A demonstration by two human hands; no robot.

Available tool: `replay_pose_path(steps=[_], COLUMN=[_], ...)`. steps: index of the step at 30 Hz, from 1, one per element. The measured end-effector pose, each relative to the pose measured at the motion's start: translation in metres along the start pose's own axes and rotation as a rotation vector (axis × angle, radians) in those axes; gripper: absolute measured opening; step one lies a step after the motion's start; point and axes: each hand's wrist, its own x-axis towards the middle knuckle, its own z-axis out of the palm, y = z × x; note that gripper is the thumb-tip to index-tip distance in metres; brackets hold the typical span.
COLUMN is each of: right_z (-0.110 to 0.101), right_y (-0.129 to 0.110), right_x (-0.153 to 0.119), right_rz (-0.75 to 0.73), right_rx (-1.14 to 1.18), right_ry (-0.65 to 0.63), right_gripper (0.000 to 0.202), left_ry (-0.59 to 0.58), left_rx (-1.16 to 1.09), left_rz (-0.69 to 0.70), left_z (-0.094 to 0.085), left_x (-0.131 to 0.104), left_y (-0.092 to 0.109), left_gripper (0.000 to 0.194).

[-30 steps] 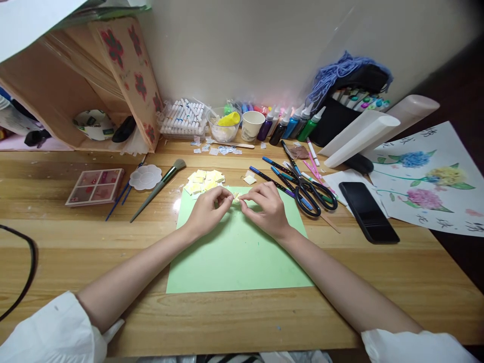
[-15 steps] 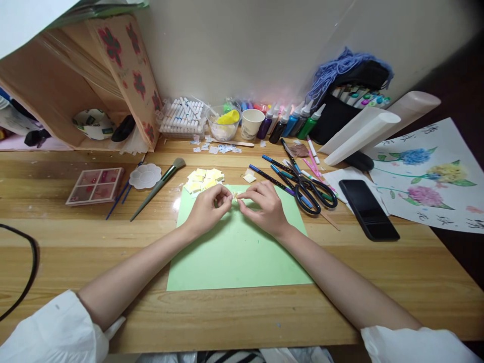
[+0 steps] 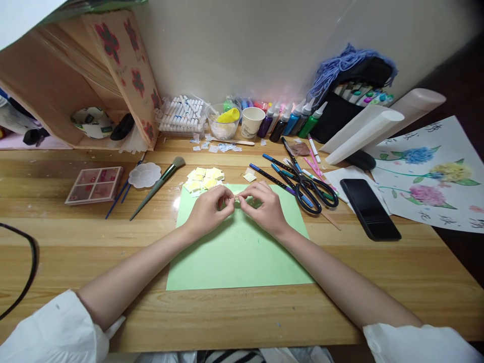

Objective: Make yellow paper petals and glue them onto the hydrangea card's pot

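Observation:
Over the upper part of a green sheet of paper (image 3: 242, 257), my left hand (image 3: 212, 207) and my right hand (image 3: 262, 206) meet fingertip to fingertip. Both are closed in a pinch on one small pale yellow paper piece (image 3: 236, 198), mostly hidden by the fingers. A pile of yellow paper squares (image 3: 203, 179) lies just beyond my left hand, at the sheet's upper left corner. One more pale square (image 3: 249, 177) rests past my right hand.
Right of the sheet lie black-handled scissors (image 3: 315, 194) over several pens, then a phone (image 3: 369, 209) and a flower drawing (image 3: 434, 176). A brush (image 3: 159, 187), a white palette (image 3: 144, 175) and a pink case (image 3: 94, 185) are left. A paper cup (image 3: 252, 122) and paint bottles (image 3: 291, 121) stand behind.
My fingertips have drawn closer together around the small paper piece, the right fingers curling in nearer to the left. The things on the table have stayed put.

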Motion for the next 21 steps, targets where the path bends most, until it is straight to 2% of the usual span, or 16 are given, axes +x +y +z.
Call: replay_pose_path(steps=[5, 14, 21], right_z=[-0.0005, -0.0009, -0.0013], right_y=[0.001, 0.0001, -0.0029], right_x=[0.0006, 0.0016, 0.002], right_rz=[0.056, 0.04, 0.057], right_rx=[0.042, 0.045, 0.037], right_ry=[-0.021, -0.052, -0.048], right_gripper=[0.006, 0.003, 0.011], left_ry=[-0.004, -0.016, -0.015], left_rx=[0.012, 0.027, 0.038], left_rz=[0.004, 0.03, 0.042], left_z=[0.0009, 0.001, 0.0014], left_x=[-0.0003, -0.0008, -0.0014], left_y=[-0.0005, -0.0011, -0.0009], left_gripper=[0.004, 0.005, 0.004])
